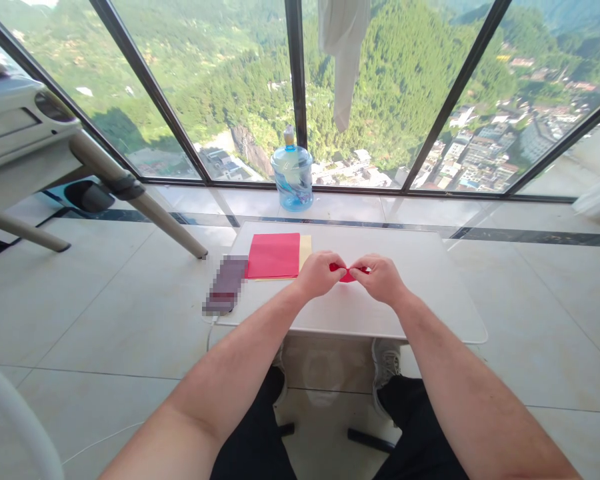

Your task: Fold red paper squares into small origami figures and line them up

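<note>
Between my two hands is a small piece of folded red paper (349, 275), held just above the white table. My left hand (321, 273) pinches its left end between thumb and fingers. The right end is pinched in the same way by my right hand (379, 277). Parts of the paper are hidden behind my fingers. To the left of my left hand lies a stack of red paper sheets (274, 255), with yellow paper (305, 245) showing at its right edge.
A phone (226, 283), blurred out, lies at the left end of the low white table (420, 247), with a white cable (211, 332) beside it. Behind the table a blue water jug (293, 180) stands by the windows. A slanting metal leg (167, 223) is at left.
</note>
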The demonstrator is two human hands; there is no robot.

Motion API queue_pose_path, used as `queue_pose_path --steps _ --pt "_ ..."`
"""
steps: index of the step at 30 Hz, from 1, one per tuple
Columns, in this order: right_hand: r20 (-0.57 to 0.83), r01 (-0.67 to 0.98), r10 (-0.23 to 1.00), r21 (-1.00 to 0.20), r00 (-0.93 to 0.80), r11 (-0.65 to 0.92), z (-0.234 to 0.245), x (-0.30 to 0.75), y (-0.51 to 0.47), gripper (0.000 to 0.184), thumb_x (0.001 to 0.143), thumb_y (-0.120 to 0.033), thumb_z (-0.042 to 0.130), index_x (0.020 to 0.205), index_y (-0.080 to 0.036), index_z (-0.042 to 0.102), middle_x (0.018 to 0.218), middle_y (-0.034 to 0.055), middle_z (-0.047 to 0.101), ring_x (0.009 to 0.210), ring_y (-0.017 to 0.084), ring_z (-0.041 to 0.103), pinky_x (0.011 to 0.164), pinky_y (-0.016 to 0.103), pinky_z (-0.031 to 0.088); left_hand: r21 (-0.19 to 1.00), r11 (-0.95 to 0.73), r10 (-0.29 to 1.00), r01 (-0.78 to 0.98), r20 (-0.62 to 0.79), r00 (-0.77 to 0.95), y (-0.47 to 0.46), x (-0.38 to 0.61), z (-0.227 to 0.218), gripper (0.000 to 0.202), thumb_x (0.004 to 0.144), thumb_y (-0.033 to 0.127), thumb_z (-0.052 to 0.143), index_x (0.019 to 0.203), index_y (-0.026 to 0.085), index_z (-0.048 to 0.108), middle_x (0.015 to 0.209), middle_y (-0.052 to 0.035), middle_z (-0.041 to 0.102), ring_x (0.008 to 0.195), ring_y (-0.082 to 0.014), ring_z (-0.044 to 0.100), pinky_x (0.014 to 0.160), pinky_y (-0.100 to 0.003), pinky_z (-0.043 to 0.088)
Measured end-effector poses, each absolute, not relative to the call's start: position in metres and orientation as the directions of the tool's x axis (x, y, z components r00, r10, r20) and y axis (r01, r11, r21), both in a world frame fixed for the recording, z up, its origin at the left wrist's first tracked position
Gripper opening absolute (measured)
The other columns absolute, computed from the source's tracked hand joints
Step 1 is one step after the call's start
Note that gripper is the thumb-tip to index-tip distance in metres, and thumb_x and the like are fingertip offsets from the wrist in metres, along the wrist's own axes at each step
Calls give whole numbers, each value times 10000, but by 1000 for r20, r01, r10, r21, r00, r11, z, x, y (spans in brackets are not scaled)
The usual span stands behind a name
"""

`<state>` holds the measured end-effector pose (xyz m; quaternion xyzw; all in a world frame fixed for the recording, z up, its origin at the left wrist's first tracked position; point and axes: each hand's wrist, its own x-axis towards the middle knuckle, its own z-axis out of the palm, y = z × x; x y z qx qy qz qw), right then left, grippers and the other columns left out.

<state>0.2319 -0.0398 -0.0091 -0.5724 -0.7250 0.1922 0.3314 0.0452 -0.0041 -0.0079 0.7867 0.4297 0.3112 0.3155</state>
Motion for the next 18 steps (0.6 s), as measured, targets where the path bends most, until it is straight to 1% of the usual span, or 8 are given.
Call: queue_pose_path --steps 6,18 --pt "322 705 930 -619 -174 347 -9 230 -41 179 809 -156 644 696 -241 754 715 7 732 705 169 623 739 306 452 745 -445 866 498 215 452 -5 46 -7 122 770 143 635 725 187 739 774 -28 701 747 -155 626 706 -266 504" --pt "341 700 923 -614 -181 364 -10 228 -41 182 810 -145 645 687 -237 743 709 6 729 704 171 625 734 312 455 704 -456 867 544 212 452 -7 47 -8 119 789 145 635 751 193 737 799 -26 708 761 -156 630 738 -274 503"
